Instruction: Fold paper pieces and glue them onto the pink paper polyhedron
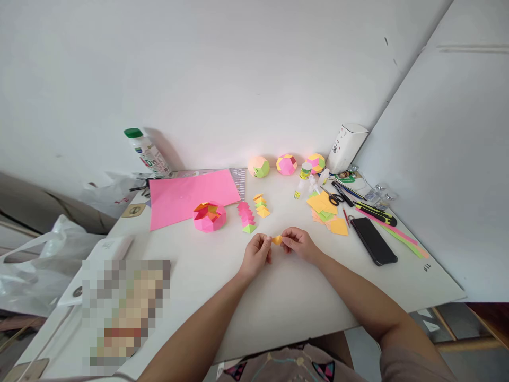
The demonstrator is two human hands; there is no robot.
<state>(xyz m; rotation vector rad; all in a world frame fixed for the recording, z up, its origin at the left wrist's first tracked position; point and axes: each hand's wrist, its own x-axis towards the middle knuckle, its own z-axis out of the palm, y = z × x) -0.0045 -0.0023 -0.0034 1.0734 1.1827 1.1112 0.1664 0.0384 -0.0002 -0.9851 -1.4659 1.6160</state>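
Between my two hands, low over the white table, is a small folded orange paper piece (pixel 277 240). My left hand (pixel 257 253) pinches its left end, and my right hand (pixel 299 244) pinches the right end. Just beyond my left hand lie a row of folded pink paper pieces (pixel 245 214) with a green one at the near end, and a second row of orange and green folded pieces (pixel 261 205). Farther left sits a pink paper ball (pixel 209 223), open at the top with orange inside. A stack of orange and green paper squares (pixel 324 204) is beyond my right hand.
Three finished paper balls (pixel 287 164) line the wall. A pink sheet (pixel 186 196) and a bottle (pixel 149 154) are at back left. To the right lie scissors (pixel 336 199), a black phone (pixel 374 240), a cutter (pixel 376 213), glue (pixel 305 171) and a white container (pixel 348 148).
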